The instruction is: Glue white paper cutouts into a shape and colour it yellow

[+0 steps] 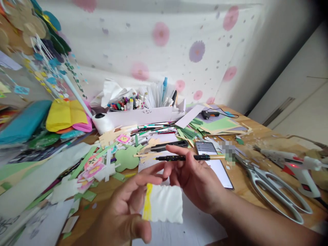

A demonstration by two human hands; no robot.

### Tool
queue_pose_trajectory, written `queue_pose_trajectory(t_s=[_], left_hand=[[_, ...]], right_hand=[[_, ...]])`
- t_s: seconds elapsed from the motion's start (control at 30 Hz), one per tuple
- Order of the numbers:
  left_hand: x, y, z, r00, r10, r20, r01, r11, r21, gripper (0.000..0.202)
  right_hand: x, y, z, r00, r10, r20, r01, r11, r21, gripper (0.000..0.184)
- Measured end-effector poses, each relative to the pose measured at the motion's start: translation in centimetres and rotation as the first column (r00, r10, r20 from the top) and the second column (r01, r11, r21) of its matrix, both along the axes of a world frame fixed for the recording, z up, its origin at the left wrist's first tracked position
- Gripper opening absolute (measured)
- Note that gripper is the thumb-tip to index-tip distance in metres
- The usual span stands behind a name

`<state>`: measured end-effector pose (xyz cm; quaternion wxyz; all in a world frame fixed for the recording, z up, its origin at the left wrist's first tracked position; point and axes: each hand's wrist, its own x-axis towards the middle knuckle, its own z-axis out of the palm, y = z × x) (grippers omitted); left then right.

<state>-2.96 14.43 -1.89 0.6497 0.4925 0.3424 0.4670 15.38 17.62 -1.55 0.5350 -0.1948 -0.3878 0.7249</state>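
Note:
Held up in front of me is a small white piece (167, 204) with wavy edges and a yellow strip along its left side; whether it is paper or something softer I cannot tell. My left hand (122, 208) grips it by the yellow side, between thumb and fingers. Just above it, my right hand (205, 181) holds a dark speckled marker (176, 158) level, its yellow tip pointing left and its tan end to the right. Some right-hand fingers are hidden behind the white piece. Below both hands lies white paper (205, 227).
Large scissors (273, 191) and a glue gun (298, 167) with a lit red light lie at right. A phone (215, 167) rests behind my right hand. Paper scraps (89, 171) and a green cloud-shaped cutout (127, 157) cover the left. A pen box (148, 116) stands behind.

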Motion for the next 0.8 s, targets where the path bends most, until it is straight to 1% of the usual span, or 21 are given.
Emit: queue_pose_trajectory(t_s=[0.1, 0.17, 0.23, 0.3, 0.37, 0.47, 0.57, 0.67, 0.73, 0.8], left_hand=[[-0.3, 0.1, -0.4, 0.991, 0.006, -0.137, 0.006, 0.996, 0.084, 0.049], [-0.3, 0.3, -0.7, 0.972, 0.024, -0.235, 0.014, 0.987, 0.162, 0.051], [-0.3, 0.5, -0.9, 0.947, 0.07, -0.315, 0.021, 0.961, 0.275, 0.05], [-0.2, 0.7, -1.1, 0.931, 0.11, -0.348, 0.026, 0.931, 0.365, 0.048], [-0.1, 0.8, -1.3, 0.93, 0.101, -0.354, 0.045, 0.923, 0.382, 0.049], [-0.1, 0.9, -1.7, 0.933, 0.065, -0.355, 0.075, 0.928, 0.365, 0.051], [-0.4, 0.9, -1.7, 0.917, 0.089, -0.389, 0.076, 0.918, 0.389, 0.051], [-0.6, 0.9, -1.4, 0.885, 0.13, -0.448, 0.079, 0.905, 0.419, 0.051], [-0.7, 1.0, -1.1, 0.862, 0.119, -0.492, 0.13, 0.887, 0.443, 0.051], [-0.6, 1.0, -0.9, 0.833, 0.099, -0.544, 0.207, 0.856, 0.474, 0.053]], right_hand=[[-0.1, -0.3, 0.0, 0.997, 0.012, 0.08, -0.011, 1.0, -0.009, 0.05], [-0.2, -0.5, 0.0, 0.993, 0.001, 0.115, -0.004, 1.0, 0.025, 0.051], [-0.2, -0.7, 0.1, 0.99, -0.03, 0.138, 0.021, 0.998, 0.067, 0.049], [-0.3, -0.7, 0.1, 0.989, -0.047, 0.142, 0.036, 0.996, 0.079, 0.047], [-0.3, -0.7, 0.2, 0.993, -0.024, 0.117, 0.017, 0.998, 0.063, 0.047], [-0.1, -0.6, 0.5, 0.998, 0.021, 0.062, -0.023, 0.999, 0.037, 0.047], [0.2, -0.4, 0.7, 0.999, 0.042, 0.022, -0.043, 0.999, 0.019, 0.046], [0.3, -0.3, 0.8, 0.996, 0.084, -0.002, -0.084, 0.996, 0.008, 0.047], [0.3, -0.4, 0.8, 0.992, 0.126, -0.016, -0.126, 0.992, 0.0, 0.049], [0.1, -0.6, 0.8, 0.985, 0.17, -0.027, -0.17, 0.985, -0.011, 0.05]])
